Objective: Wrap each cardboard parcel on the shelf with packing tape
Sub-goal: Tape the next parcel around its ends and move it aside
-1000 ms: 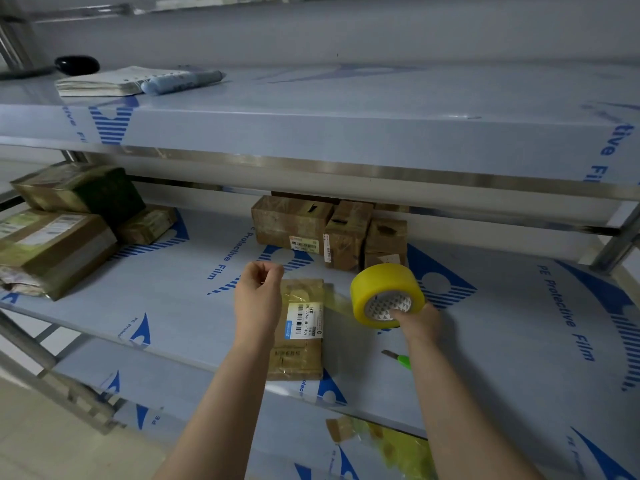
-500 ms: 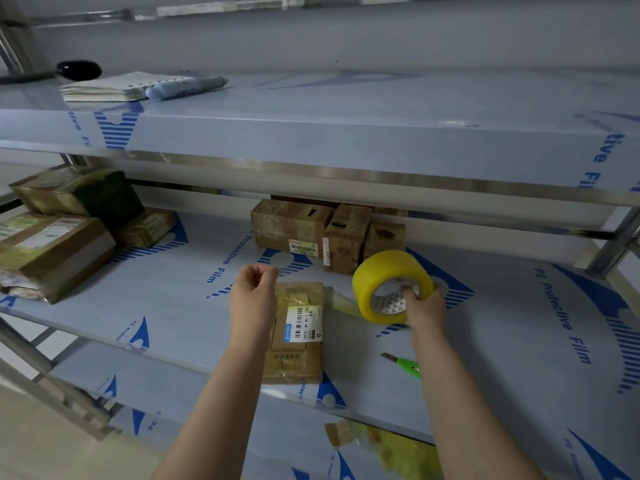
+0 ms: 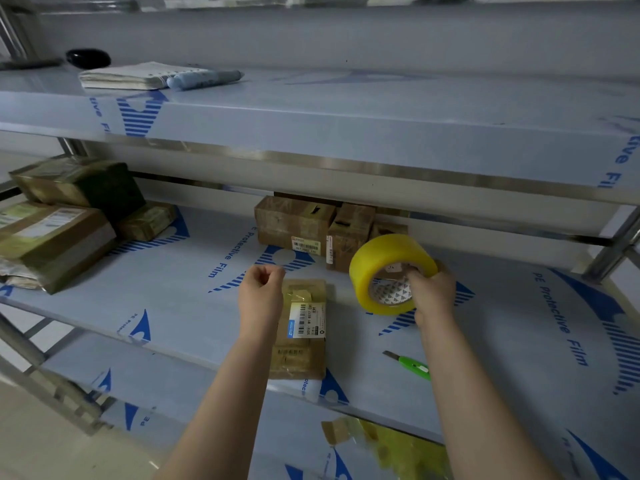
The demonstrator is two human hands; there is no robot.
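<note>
A small flat cardboard parcel [image 3: 304, 327] with a white barcode label lies near the front edge of the middle shelf [image 3: 194, 299]. My left hand [image 3: 261, 294] hovers at the parcel's upper left corner with fingers curled; nothing shows between them. To the right, my right hand [image 3: 434, 292] grips a yellow roll of packing tape [image 3: 381, 268], fingers hooked into its core. The roll is held tilted above the shelf. No strip of tape shows between roll and parcel.
Three brown parcels [image 3: 294, 223] stand at the back of the shelf and taped parcels [image 3: 52, 237] are stacked at the left. A green utility knife [image 3: 414, 367] lies beside my right forearm. A notebook [image 3: 135, 76] lies on the upper shelf; tape scraps [image 3: 391, 445] lie below.
My right hand has lifted the roll up and back and shifted its grip into the core. The tape strip seen running to the parcel no longer shows. My left hand has barely moved.
</note>
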